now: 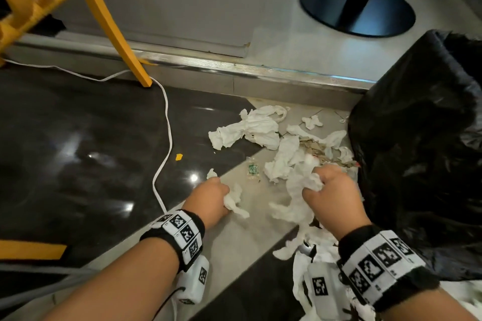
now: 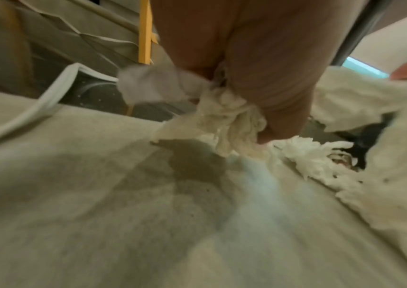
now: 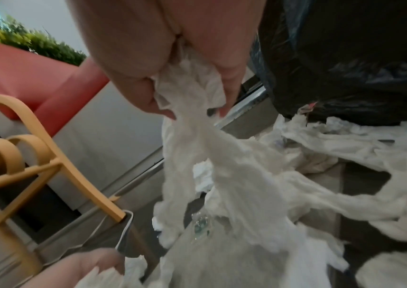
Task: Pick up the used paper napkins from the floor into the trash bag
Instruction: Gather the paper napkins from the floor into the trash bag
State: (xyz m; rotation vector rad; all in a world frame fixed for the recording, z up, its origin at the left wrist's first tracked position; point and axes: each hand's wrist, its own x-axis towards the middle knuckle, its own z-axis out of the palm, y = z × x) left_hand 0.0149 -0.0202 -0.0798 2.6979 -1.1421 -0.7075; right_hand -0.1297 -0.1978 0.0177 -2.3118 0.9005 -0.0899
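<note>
Glossy dark and pale floor tiles (image 1: 242,237) below a metal-edged step carry a scatter of crumpled white paper napkins (image 1: 250,129), all lying just left of the black plastic trash bag (image 1: 422,154). The left hand (image 1: 211,197) is clenched on a small wad (image 2: 224,120); the right hand (image 1: 331,195), beside the bag, is clamped on a long trailing bunch (image 3: 197,136). Napkins look feather-light, limp and tear-prone, so bunching them mid-heap seems safest. Farther left of the bag, a white cable (image 1: 167,122) and a yellow chair leg (image 1: 114,31) could snag a sweep.
</note>
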